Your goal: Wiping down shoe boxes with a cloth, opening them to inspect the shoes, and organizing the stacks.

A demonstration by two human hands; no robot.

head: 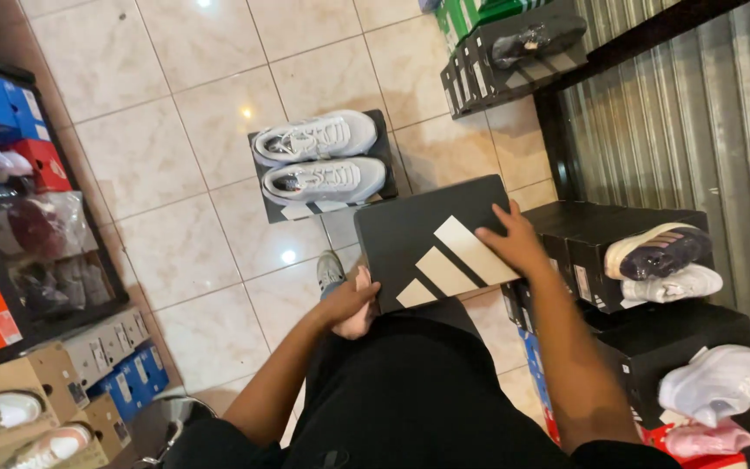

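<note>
Head view: looks down past the person's black clothing to a tiled floor (pixel 175 174) lined with shoe boxes.
Black box: a black shoe box (pixel 431 239) with white stripes on its lid, resting tilted on the person's lap, lid up and one corner pointing away towards the floor.
Right hand: the right hand (pixel 514 243) lies flat on the lid at the box's right edge, fingers spread wide and pressing down, seemingly to keep the box from sliding off the lap.
Left hand: the left hand (pixel 349 304) grips the box's near left corner from below, fingers curled narrowly round the edge; something pale pink shows just under it, but I cannot tell what it is.
Why two hands: one on top and one under a corner appears to steady a box that has no flat support.
White shoes: a pair of white shoes (pixel 319 156) sits side by side on a dark box lid on the floor, well apart from the hands, laid out as if for show.
Right stack: black boxes (pixel 644 260) stacked beside the right arm, each carrying a shoe on top.
Left shelves: blue, red and orange boxes (pixel 10 174) with wrapped shoes.
</note>
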